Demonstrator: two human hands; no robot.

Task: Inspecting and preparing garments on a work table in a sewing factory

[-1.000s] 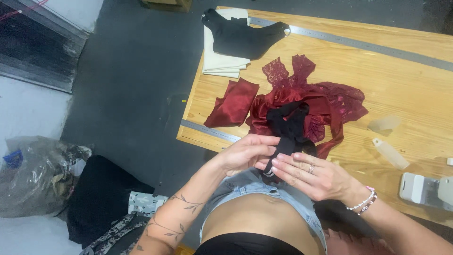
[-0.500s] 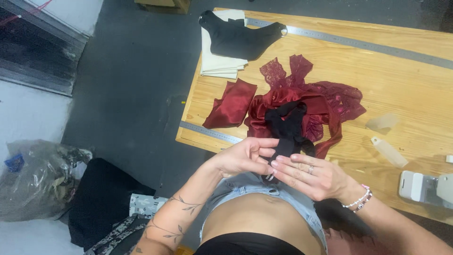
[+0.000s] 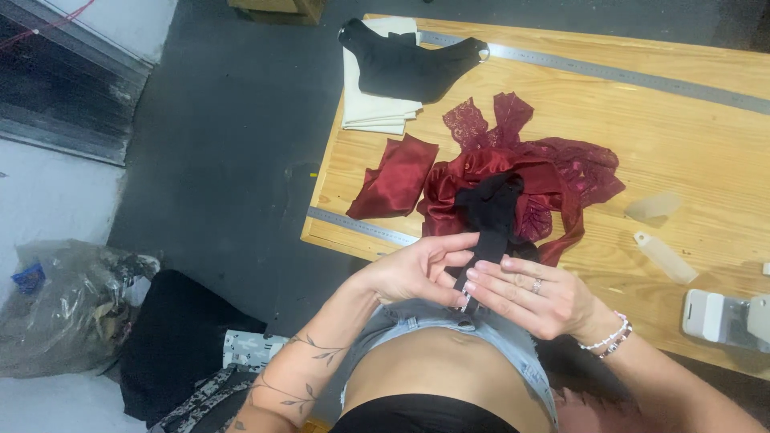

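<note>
Item: black strap point(image 3: 484, 255) — a narrow band running from the black fabric piece point(image 3: 491, 204) on the table down to the person's waist, pulled fairly straight between the two hands at the near table edge.

Left hand point(image 3: 413, 269): fingers curled, thumb and fingertips pinching the strap's near end from the left, apparently to steady it.

Right hand point(image 3: 533, 297): fingers extended and laid together, tips pressed on the strap from the right; it wears a ring, with a beaded bracelet point(image 3: 609, 337) at the wrist. What sits at the strap's very end is too small to tell.

Surroundings: wooden table point(image 3: 690, 144); dark red satin and lace garment point(image 3: 529, 172) heaped under the black piece — loose red satin scrap point(image 3: 395, 176) to its left; black garment point(image 3: 413, 64) on folded cream cloth point(image 3: 370, 108) at the far left corner; metal ruler point(image 3: 361, 227) along the near edge.
</note>
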